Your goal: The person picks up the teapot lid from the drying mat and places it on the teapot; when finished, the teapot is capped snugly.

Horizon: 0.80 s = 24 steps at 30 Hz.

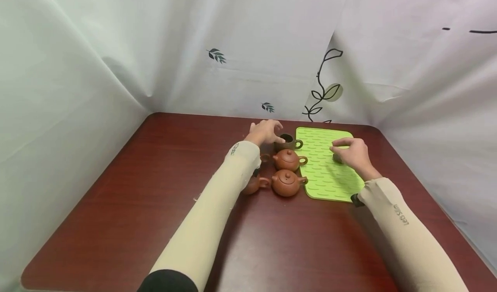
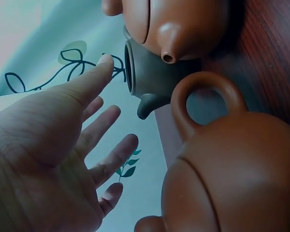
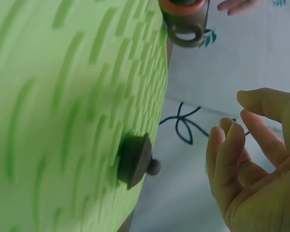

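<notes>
My left hand (image 1: 265, 132), fingers spread and holding nothing, is beside a dark lidless teapot (image 1: 289, 144); the left wrist view shows bare space between its fingertips and the pot (image 2: 154, 72). My right hand (image 1: 352, 154) hovers over the green mat (image 1: 322, 184), thumb and fingertips apart with nothing between them. A small dark lid (image 3: 135, 162) sits on the mat near that hand, knob up; in the head view the hand partly covers this lid (image 1: 337, 158). Two reddish-brown lidded teapots, one behind (image 1: 286, 160) and one in front (image 1: 286, 184), stand along the mat's left edge.
My left forearm (image 1: 217, 205) partly hides another reddish-brown teapot (image 1: 254, 185) and a further spout or handle (image 1: 265, 158). The dark red table (image 1: 136, 175) extends left and toward me. White patterned curtain (image 1: 186, 59) hangs behind and at both sides.
</notes>
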Tool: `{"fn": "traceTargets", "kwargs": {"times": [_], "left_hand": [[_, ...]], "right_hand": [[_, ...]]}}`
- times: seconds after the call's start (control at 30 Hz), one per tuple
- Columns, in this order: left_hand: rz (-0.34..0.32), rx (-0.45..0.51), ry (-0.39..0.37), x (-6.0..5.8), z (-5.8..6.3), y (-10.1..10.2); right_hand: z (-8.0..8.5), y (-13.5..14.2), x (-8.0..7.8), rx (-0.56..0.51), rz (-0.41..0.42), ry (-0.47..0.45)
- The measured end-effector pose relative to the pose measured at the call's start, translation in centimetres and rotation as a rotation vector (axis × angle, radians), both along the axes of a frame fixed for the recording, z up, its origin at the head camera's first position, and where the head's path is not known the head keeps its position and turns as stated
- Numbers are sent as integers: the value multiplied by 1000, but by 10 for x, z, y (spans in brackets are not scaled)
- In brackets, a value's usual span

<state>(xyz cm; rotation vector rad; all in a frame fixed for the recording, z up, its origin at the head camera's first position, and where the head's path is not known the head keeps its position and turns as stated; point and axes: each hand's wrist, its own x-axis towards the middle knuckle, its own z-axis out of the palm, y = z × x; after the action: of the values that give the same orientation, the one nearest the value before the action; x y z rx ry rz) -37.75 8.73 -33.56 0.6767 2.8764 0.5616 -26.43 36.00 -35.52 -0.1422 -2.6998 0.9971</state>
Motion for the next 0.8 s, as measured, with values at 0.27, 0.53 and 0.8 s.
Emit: {"fn": "traceTargets", "kwargs": {"times": [0.27,0.53,0.8], "left_hand": [[11,-10,-46,-7,-6,2],[0,2,-56,-6,-9,5],[-6,3,-37,-4,-11,8]], "right_hand": [[-5,15,-4,-13,-43,-46],[-7,23,-6,-57,-64,-94],[-17,37,-7,-47,-73,-138]]}}
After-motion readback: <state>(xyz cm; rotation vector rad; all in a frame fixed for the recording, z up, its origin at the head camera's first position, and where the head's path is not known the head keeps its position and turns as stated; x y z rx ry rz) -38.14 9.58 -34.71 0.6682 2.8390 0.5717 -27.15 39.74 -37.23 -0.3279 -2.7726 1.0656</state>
